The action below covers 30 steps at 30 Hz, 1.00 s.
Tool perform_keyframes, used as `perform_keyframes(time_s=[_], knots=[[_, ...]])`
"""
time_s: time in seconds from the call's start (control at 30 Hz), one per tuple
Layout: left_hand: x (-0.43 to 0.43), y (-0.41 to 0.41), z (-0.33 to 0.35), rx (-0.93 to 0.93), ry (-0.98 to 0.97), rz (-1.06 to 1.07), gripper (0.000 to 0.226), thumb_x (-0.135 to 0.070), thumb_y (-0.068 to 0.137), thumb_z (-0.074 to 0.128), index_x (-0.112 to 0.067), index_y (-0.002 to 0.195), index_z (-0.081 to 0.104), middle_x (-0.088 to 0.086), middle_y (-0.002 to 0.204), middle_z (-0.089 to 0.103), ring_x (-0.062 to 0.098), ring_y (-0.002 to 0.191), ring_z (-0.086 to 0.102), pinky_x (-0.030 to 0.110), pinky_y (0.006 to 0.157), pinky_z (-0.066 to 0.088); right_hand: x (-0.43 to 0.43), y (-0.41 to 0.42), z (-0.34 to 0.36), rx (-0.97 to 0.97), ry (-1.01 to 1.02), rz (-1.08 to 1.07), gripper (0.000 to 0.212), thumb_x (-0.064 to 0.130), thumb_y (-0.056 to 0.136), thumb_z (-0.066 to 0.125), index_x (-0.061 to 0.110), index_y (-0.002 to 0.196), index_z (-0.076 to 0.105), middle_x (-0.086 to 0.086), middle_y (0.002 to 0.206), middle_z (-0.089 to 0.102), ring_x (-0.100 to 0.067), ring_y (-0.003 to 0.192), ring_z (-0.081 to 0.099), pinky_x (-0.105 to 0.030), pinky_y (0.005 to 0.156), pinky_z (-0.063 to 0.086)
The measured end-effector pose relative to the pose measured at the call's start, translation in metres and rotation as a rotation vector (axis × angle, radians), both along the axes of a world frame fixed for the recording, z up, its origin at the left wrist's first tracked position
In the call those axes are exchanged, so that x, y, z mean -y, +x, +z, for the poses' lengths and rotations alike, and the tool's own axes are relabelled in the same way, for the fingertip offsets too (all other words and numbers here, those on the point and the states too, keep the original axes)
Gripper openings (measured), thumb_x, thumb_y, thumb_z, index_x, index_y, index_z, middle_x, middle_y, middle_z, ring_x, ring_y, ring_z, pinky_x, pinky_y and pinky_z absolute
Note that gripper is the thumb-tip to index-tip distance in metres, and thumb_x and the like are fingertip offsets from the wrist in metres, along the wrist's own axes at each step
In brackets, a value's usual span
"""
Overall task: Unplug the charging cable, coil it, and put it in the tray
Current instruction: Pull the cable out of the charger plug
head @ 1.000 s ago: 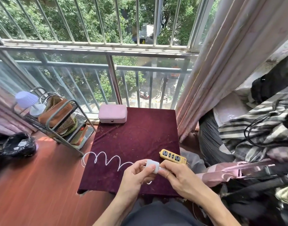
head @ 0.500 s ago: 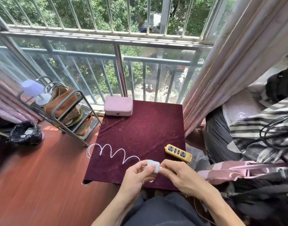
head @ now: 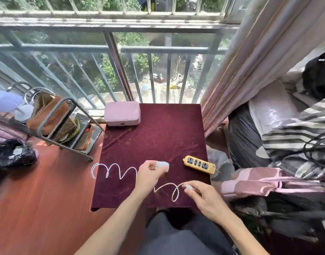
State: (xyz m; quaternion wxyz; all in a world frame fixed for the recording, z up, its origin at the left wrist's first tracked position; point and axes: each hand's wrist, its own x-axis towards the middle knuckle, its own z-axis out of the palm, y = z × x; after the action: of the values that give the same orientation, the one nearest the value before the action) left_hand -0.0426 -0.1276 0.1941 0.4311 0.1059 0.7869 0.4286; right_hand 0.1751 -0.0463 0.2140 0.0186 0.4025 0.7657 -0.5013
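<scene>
Pulled apart since before — left hand (head: 148, 174) grips the small white charger block (head: 162, 165), right hand (head: 205, 199) pinches the plug end of the thin white curly cable (head: 168, 183)

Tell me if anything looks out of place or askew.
The yellow power strip sits askew, its end past the right edge of the cloth. The white cable sprawls in loose loops, one hanging off the left edge. Specks litter the cloth.

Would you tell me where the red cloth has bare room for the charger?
Bare: middle and far right of the cloth, between pink case and power strip. Crowded: the near edge, with cable, left hand and right hand.
</scene>
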Motion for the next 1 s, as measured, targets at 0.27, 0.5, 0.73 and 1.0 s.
perform_keyframes(time_s=[0.27,0.5,0.73,1.0], knots=[[-0.118,-0.074,-0.128,-0.244,-0.283,-0.137,0.037,-0.03,0.079,0.075,-0.004,0.102,0.064,0.013,0.106,0.071,0.032,0.104,0.065,0.038,0.086,0.051,-0.016,-0.001,-0.067,0.094,0.083,-0.19,0.027,0.041,0.105,0.055,0.038,0.127,0.07,0.028,0.116,0.069,0.005,0.112,0.064,-0.027,0.099,0.051],[-0.158,-0.097,-0.217,-0.374,-0.407,-0.296,0.056,-0.028,0.084,0.078,0.008,0.121,0.055,0.025,0.123,0.065,0.04,0.118,0.06,0.043,0.099,0.047,-0.021,0.017,-0.123,0.1,-0.035,-0.196,0.028,0.059,0.099,0.044,0.065,0.119,0.062,0.029,0.118,0.067,0.01,0.112,0.062,-0.012,0.096,0.045],[-0.152,-0.098,-0.248,-0.362,-0.492,-0.339,0.068,-0.039,0.081,0.082,0.003,0.124,0.052,0.021,0.128,0.061,0.036,0.121,0.057,0.045,0.102,0.046,-0.017,0.019,-0.142,0.14,-0.012,-0.219,0.03,0.045,0.104,0.05,0.041,0.128,0.069,0.016,0.112,0.072,-0.004,0.109,0.066,-0.034,0.098,0.053],[-0.123,-0.059,-0.163,-0.098,-0.403,-0.207,0.042,-0.037,0.094,0.062,0.005,0.094,0.066,0.027,0.094,0.07,0.038,0.089,0.067,0.039,0.079,0.051,-0.038,0.001,-0.059,0.319,0.515,-0.054,0.052,0.053,0.102,0.033,0.03,0.122,0.075,0.002,0.068,0.056,-0.027,0.065,0.057,-0.041,0.062,0.045]])
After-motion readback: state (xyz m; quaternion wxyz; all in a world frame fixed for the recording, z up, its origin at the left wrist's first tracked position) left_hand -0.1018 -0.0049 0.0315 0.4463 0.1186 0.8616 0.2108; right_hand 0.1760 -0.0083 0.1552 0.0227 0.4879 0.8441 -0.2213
